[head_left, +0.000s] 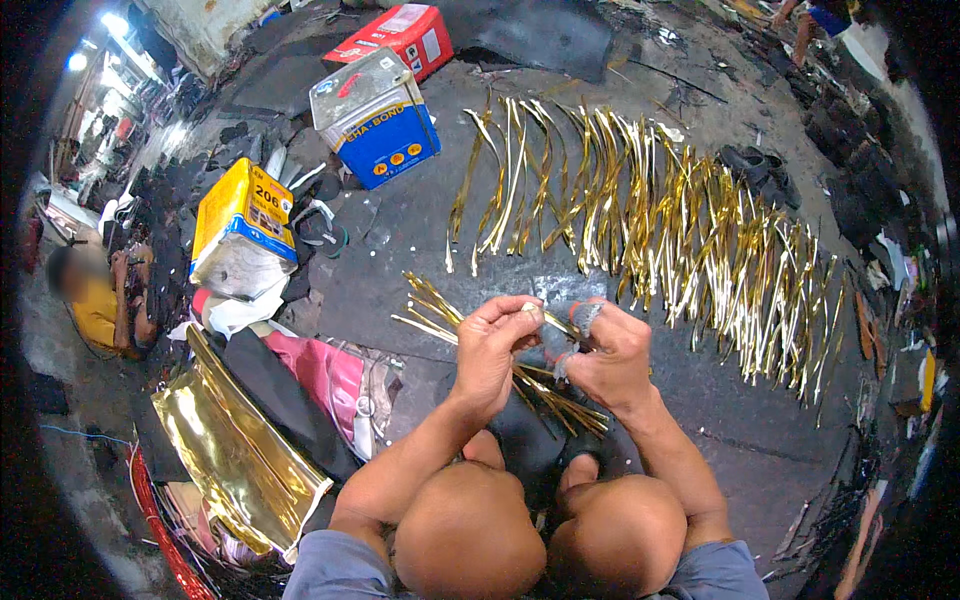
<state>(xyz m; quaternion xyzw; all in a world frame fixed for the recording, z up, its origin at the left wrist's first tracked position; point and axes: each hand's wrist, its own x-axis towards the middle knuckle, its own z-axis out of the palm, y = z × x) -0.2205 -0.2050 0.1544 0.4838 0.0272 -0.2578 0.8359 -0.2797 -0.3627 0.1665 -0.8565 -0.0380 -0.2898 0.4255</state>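
Note:
In front of my knees, my left hand (492, 350) pinches a thin gold strip (553, 322) between thumb and fingertips. My right hand (612, 355), with greyish wrapping on its fingers, is closed on the strip's other part, a short way to the right. Gold strips (428, 308) fan out on the floor beyond my left hand. More of them (562, 402) lie below my hands, near my feet. Across the floor ahead and to the right spreads a long row of gold strips (655, 215), some showing pale undersides.
A blue-and-white tin (375, 125) and a red box (408, 38) stand at the back. Left are a yellow-and-blue tin (243, 225), pink material (325, 375) and a gold sheet (235, 450). Dark sandals (757, 168) lie beyond the strips. Another person (100, 310) sits far left.

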